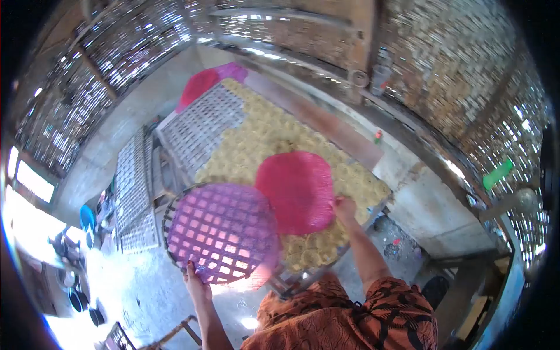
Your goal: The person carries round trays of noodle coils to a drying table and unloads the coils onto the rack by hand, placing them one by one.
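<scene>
Head view | left hand (pixel 197 286) holds the purple lattice tray (pixel 219 227) by its rim, maybe to keep its middle free | right hand (pixel 345 208) pinches the pink sheet (pixel 294 192) by its edge, over yellow rounds (pixel 265 131) | rounds spread on woven rack (pixel 201 119), perhaps so none pile up

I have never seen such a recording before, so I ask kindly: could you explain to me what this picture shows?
There is no machine here: a person works with two bare hands. The single picture comes from a camera worn on that person's head, looking forward and down. The left hand holds a purple tray with a grid pattern by its edge. The right hand holds the edge of a pink sheet. Beyond them, many yellowish pieces lie close together on a woven panel. Whether the sheet touches those pieces is hard to tell.
</scene>
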The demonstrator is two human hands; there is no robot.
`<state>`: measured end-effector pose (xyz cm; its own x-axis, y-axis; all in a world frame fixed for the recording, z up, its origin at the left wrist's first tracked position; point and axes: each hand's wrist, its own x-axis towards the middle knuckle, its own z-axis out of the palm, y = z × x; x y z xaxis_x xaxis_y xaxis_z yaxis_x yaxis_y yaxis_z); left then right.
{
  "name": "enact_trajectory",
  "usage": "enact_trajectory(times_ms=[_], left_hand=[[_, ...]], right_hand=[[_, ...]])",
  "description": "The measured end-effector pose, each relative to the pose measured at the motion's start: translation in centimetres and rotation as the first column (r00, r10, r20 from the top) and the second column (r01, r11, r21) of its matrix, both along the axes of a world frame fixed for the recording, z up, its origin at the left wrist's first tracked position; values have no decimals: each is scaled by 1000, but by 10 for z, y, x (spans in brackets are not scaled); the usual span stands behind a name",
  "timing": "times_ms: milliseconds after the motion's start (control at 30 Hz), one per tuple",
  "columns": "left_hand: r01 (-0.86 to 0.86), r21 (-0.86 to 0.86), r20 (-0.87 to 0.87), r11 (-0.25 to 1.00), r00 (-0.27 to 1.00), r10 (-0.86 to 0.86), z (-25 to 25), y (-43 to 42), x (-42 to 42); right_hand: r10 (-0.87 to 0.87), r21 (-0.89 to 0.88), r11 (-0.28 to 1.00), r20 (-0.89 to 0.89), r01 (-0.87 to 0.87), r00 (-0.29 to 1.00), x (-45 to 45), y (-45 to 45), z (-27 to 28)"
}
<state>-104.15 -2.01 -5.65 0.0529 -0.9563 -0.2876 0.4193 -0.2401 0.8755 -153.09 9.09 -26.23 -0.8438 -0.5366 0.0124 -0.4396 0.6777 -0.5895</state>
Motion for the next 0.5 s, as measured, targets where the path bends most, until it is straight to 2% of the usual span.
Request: enact_trajectory(times_ms=[33,67,100,133,167,200,233,267,333,400,467,500], left_hand=[[-51,16,-24,999,998,51,7,7,7],[-57,1,-43,998,997,57,-8,5,26],[-91,1,-58,996,994,91,-12,9,40],[-130,0,-74,991,989,130,-12,13,48],[-188,21,-63,982,980,189,-9,18,60],[-249,43,-54,967,966,251,-8,27,74],[-249,46,-81,967,964,252,-12,34,93],[-263,54,-84,963,960,267,-37,-10,41],[-327,29,-70,944,942,329,-53,-21,27],[-426,98,-55,899,900,433,-56,-19,30],[-366,205,82,908,931,357,-86,-17,55],[-421,306,150,854,907,394,-84,-19,54]], right_hand=[[30,-37,999,-10,-30,1000,1,-1,-5],[74,-77,994,-20,-75,997,-6,-6,-12],[94,-116,990,85,-84,992,-21,-19,-40],[32,-198,980,87,-14,996,-8,-30,-3],[46,-327,945,30,-34,998,-11,-47,-18],[148,-339,932,27,-130,989,1,-56,7],[236,-442,862,-80,-247,968,8,-74,9],[321,-530,770,-160,-356,933,-46,-153,-19],[536,-431,725,-139,-538,833,-43,-230,14],[675,-546,566,-124,-618,727,33,-272,70],[853,-523,432,-28,-735,522,121,-296,126],[904,-492,355,-37,-795,426,156,-308,148]])
